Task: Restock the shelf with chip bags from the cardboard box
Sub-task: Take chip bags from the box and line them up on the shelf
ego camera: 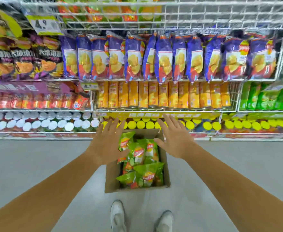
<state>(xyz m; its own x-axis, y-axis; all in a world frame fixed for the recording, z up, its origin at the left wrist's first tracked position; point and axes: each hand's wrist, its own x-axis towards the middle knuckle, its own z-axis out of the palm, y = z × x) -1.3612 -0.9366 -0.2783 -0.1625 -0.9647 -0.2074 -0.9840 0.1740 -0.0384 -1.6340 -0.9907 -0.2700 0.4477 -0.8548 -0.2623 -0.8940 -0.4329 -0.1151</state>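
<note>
An open cardboard box [111, 174] stands on the floor in front of the shelf, with several green chip bags [145, 176] lying loose inside. My left hand [108, 141] hovers over the box's left side, fingers spread, holding nothing. My right hand [174, 139] hovers over the box's right rim, also spread and empty. Both hands are above the bags, not touching them as far as I can tell. On the wire shelf [171, 27] at eye level stands a full row of purple chip bags [164, 59].
Below the purple bags runs a row of orange chip tubes [162, 96], then yellow-lidded tubes [209, 125]. Green bags [268, 97] fill the right section; dark purple bags [23, 61] and white-lidded tubes [37, 123] the left. My white shoes [118, 216] stand on the grey floor [37, 161].
</note>
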